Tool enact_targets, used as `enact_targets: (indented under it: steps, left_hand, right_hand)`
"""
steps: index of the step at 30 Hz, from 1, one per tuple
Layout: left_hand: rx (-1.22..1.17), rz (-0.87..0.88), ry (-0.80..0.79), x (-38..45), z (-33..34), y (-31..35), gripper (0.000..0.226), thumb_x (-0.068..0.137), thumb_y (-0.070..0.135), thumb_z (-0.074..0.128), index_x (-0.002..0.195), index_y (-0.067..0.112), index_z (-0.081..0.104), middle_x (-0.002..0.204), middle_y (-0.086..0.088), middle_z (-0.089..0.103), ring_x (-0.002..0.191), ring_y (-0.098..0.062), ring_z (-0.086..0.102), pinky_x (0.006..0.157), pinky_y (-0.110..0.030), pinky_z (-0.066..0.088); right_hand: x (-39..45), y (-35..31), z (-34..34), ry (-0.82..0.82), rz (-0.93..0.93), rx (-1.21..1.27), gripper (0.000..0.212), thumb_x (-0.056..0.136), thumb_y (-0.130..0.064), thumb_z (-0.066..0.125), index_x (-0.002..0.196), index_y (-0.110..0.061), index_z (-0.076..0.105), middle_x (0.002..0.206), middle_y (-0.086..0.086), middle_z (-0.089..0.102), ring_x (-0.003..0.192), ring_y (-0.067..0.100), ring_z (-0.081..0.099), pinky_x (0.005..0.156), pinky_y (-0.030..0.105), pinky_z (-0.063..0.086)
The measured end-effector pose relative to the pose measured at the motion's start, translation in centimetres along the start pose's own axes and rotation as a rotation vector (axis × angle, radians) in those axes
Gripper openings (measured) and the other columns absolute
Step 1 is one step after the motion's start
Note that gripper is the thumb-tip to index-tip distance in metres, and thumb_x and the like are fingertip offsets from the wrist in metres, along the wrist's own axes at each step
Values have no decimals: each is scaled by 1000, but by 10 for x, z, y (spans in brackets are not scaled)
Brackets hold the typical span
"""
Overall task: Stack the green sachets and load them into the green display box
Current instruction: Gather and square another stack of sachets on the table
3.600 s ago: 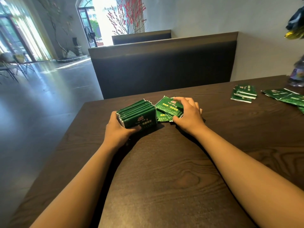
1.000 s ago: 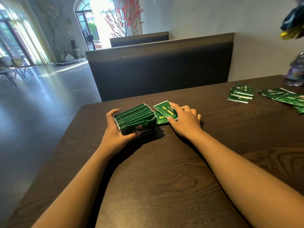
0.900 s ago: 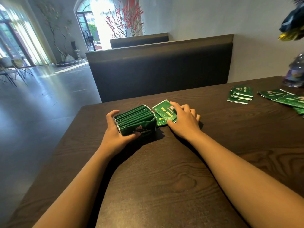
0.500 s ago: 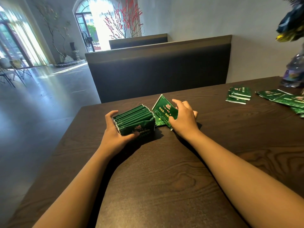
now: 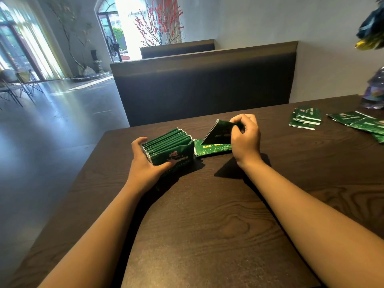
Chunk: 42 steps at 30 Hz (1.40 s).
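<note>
Sachet [image 5: 220, 133] pinched in R hand [image 5: 246, 140] – tilted, stack [image 5: 170, 147] gripped by L hand [image 5: 145, 163]

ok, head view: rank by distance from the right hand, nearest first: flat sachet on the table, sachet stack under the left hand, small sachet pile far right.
1. Flat sachet: just left of the right hand.
2. Sachet stack: farther left, under the left hand.
3. Small sachet pile: far right of the table.

On the table [image 5: 187, 204], a row of sachets [image 5: 169, 145] stands left of one flat sachet [image 5: 212, 147] — more sachets [image 5: 305, 119] lie far right, a bench [image 5: 203, 84] behind.
</note>
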<state>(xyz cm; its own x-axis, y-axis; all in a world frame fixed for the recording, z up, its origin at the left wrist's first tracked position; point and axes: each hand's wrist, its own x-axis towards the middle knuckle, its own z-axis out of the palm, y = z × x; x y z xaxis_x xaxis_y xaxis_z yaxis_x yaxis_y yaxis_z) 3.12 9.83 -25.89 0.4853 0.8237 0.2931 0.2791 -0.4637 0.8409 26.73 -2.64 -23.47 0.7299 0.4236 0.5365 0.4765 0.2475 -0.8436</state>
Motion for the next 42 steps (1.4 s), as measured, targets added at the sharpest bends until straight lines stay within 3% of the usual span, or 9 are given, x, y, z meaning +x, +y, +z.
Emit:
enact_targets:
  steps: [6, 12, 17, 21, 26, 29, 33, 38, 42]
  left_hand:
    - [-62, 20, -93, 0, 0, -1, 109, 69, 27, 93, 145, 38, 15, 137, 0, 45, 117, -7, 56, 97, -23, 47]
    - [-63, 55, -116, 1, 2, 0, 111, 64, 33, 93, 144, 38, 15, 143, 1, 40, 121, -5, 52, 90, -14, 47]
    - [-63, 108, -114, -2, 0, 2, 104, 73, 8, 90, 145, 33, 20, 132, 8, 49, 114, 6, 59, 87, -11, 52]
    - [-107, 94, -281, -3, -7, 7, 112, 71, 8, 92, 151, 34, 19, 132, 10, 53, 115, 7, 61, 94, -16, 54]
    - [-144, 37, -474, -3, -10, 7, 133, 59, 30, 94, 157, 43, 5, 140, 17, 49, 124, 5, 58, 99, -16, 51]
    - [-158, 45, -466, -4, -9, 5, 135, 57, 36, 94, 158, 43, 5, 144, 14, 46, 126, 2, 58, 100, -18, 51]
    - [-144, 37, -452, -1, -8, 0, 136, 55, 39, 96, 157, 46, 6, 152, 9, 43, 133, -6, 54, 109, -25, 46]
    - [-97, 23, -450, -2, -5, -1, 131, 66, 24, 97, 158, 41, 6, 151, 10, 45, 135, -6, 52, 109, -21, 45]
    - [-64, -4, -345, 1, -8, 4, 107, 68, 12, 95, 153, 21, 30, 139, 5, 57, 125, -6, 60, 107, -28, 51]
  right_hand:
    - [-17, 6, 19, -340, -299, -290, 17, 81, -9, 67, 95, -19, 66, 109, -1, 46, 95, 11, 52, 81, 22, 51]
    - [-39, 3, 36, -533, -351, -383, 64, 78, -14, 82, 134, -26, 52, 125, -1, 41, 105, 17, 55, 83, 34, 60]
    - [-40, -1, 37, -634, -205, -235, 107, 70, -35, 91, 154, -33, 24, 154, 2, 29, 139, 19, 36, 110, 33, 38]
    - [-28, -2, 25, -796, -3, -165, 136, 61, -41, 96, 156, -44, -1, 168, 3, 9, 153, 23, 15, 122, 47, 24]
    - [-20, -8, 12, -947, 102, -96, 134, 64, -27, 95, 158, -41, 1, 168, 3, 10, 152, 17, 13, 121, 40, 20]
    - [-21, -8, 12, -948, 66, -95, 131, 64, -28, 95, 158, -40, 4, 167, 1, 10, 152, 17, 12, 124, 45, 21]
    - [-22, -4, 13, -1001, 98, -78, 141, 64, -25, 95, 157, -44, -9, 169, -5, -6, 144, 5, 5, 117, 32, 17]
    - [-25, -2, 13, -1019, 98, -118, 139, 67, -18, 93, 158, -40, -10, 168, -5, -4, 136, -2, 8, 111, 24, 18]
    - [-26, -4, 16, -984, 119, -99, 135, 68, -12, 92, 159, -37, -4, 166, -2, 8, 136, -1, 16, 104, 10, 28]
